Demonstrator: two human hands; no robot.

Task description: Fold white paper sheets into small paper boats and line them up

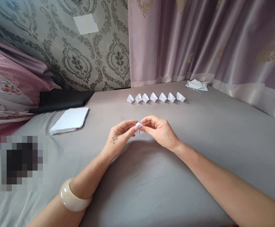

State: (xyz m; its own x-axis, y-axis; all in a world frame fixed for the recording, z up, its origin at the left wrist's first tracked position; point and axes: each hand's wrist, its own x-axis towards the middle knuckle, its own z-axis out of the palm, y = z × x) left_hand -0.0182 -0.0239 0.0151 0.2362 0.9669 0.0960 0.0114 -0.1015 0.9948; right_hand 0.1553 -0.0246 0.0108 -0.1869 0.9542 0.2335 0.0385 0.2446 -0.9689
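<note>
A small folded white paper piece (139,125) is pinched between thumb and fingertips of both the left hand (120,135) and the right hand (163,130) — wrists apart, knuckles raised, forearms angled in from the near edge — and is held over the middle of the smooth grey cloth (187,176). Beyond it, toward the cloth's far edge, seven crisp, pointed folded paper shapes (153,97) are lined up in a row; near the far left corner a squared stack of white paper (69,120) is laid, just beside matte black fabric (61,97).
</note>
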